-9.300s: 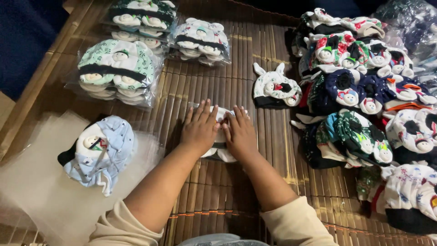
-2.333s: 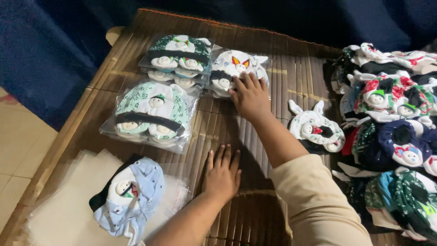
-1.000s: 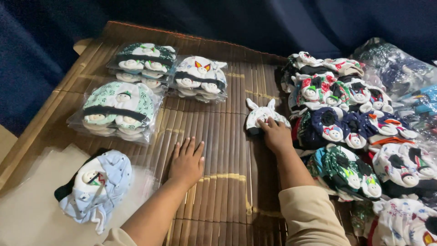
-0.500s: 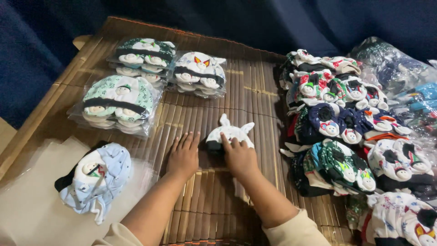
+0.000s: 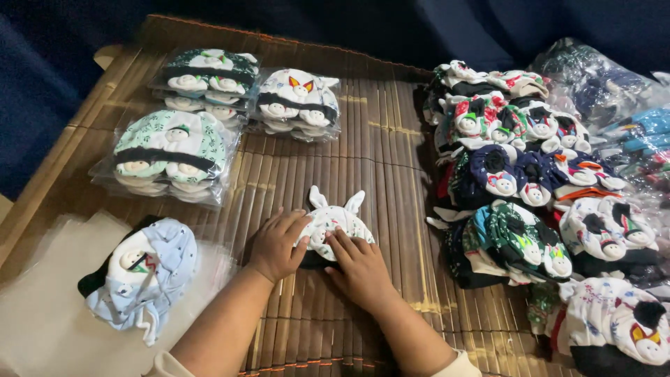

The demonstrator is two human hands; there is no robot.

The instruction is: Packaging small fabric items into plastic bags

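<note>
Both hands press flat on a white baby hat with two pointed ears, laid near the middle of a slatted bamboo mat: the left hand lies open along the hat's left edge, fingers spread and not closed around it, while the right hand rests palm down on its near right part, fingers together and flat. Done well, the flattening would keep the palms low and the pressure even, with the ears lying straight toward the far side and the dark band under the near edge tucked square. At far left, three clear plastic bags hold stacked hats: a green leaf-print pack, a darker green pack behind it, and a white pack with orange-marked faces to the right of that one. At near left a pale blue hat bundle sits on a pile of empty clear bags. Along the right side, loose hats in navy, green, red and white prints are heaped in rows, unbagged, with further plastic-wrapped goods at far right whose contents cannot be told.
</note>
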